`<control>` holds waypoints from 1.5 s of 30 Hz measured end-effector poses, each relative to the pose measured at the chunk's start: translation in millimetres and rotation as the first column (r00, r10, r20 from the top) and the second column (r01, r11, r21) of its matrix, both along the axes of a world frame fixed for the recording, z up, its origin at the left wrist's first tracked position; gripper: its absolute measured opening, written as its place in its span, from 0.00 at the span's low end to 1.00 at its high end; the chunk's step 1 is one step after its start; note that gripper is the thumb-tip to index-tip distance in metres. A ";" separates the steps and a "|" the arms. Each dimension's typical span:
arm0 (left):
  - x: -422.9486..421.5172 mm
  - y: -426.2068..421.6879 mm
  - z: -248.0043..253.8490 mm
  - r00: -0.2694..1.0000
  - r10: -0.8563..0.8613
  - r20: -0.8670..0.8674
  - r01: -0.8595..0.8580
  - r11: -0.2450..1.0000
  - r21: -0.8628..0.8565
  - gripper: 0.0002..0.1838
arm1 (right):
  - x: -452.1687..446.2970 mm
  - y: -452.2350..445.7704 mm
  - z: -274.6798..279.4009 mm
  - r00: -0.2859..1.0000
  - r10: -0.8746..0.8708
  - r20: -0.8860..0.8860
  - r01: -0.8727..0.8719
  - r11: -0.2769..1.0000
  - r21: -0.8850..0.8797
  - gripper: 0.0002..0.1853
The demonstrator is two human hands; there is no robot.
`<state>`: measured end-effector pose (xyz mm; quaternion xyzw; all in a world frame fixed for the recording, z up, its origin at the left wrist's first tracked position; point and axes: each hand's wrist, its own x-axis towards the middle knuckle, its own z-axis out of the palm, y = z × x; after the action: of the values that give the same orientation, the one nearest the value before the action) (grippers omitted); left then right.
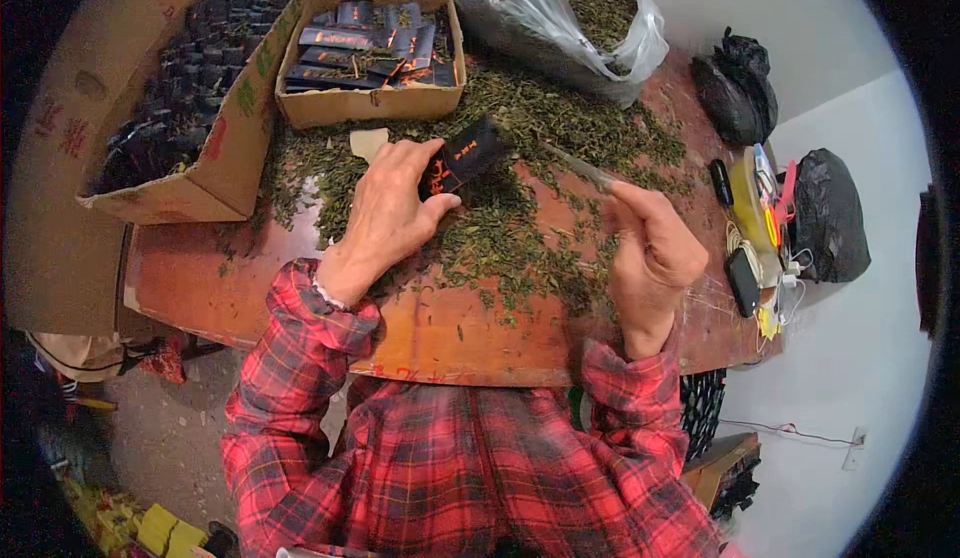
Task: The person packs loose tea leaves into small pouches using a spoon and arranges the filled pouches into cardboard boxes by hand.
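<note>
My left hand [390, 198] is closed on a small black tea packet [468, 158] with orange lettering, tilted with its far end up and to the right. Fingers and thumb grip its near end. To the right, my right hand [655, 248] pinches a thin grey spoon-like utensil [580, 168], which points toward the packet. Its far tip is among dark leaves, so its shape is unclear. Dried tea leaves [485, 248] lie loose beneath and between both hands. A pale scrap [369, 144] sits just behind my left hand.
A cardboard box [288, 78] of black packets stands at the left. Beside it is a smaller carton [370, 110] of packets. A clear plastic bag [520, 18] of leaves is at the back. Black bags [832, 218], a phone [743, 283] and cables lie right. The table's front edge [470, 373] is near my body.
</note>
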<state>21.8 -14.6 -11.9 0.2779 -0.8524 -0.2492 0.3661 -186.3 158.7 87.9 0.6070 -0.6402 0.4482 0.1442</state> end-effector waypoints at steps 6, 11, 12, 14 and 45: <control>0.4 0.2 0.2 1.000 0.012 0.013 -0.012 1.000 -0.003 0.33 | 0.8 -2.9 5.1 0.984 0.049 -0.172 -0.049 0.999 0.006 0.21; 1.0 1.4 1.1 1.000 0.012 0.011 -0.012 1.000 0.015 0.34 | 2.8 -7.3 9.7 0.946 0.086 -0.312 -0.105 0.993 -0.045 0.20; 1.6 1.1 1.1 1.000 0.012 0.021 -0.012 1.000 0.023 0.34 | 2.4 -8.6 10.1 0.932 0.092 -0.351 -0.120 0.991 -0.057 0.19; 2.2 0.9 1.2 0.999 0.012 0.031 -0.013 0.999 0.034 0.35 | 1.4 -11.0 10.3 0.913 0.099 -0.397 -0.140 0.987 -0.078 0.18; 3.4 -4.2 -0.1 0.997 0.079 0.013 -0.079 0.997 0.023 0.34 | -21.0 40.3 1.8 0.984 -0.164 -0.067 0.175 0.964 0.203 0.06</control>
<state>25.2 -18.9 -12.0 0.3170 -0.8401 -0.2428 0.3672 -207.3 198.9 89.7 0.5727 -0.7293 0.3496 0.1336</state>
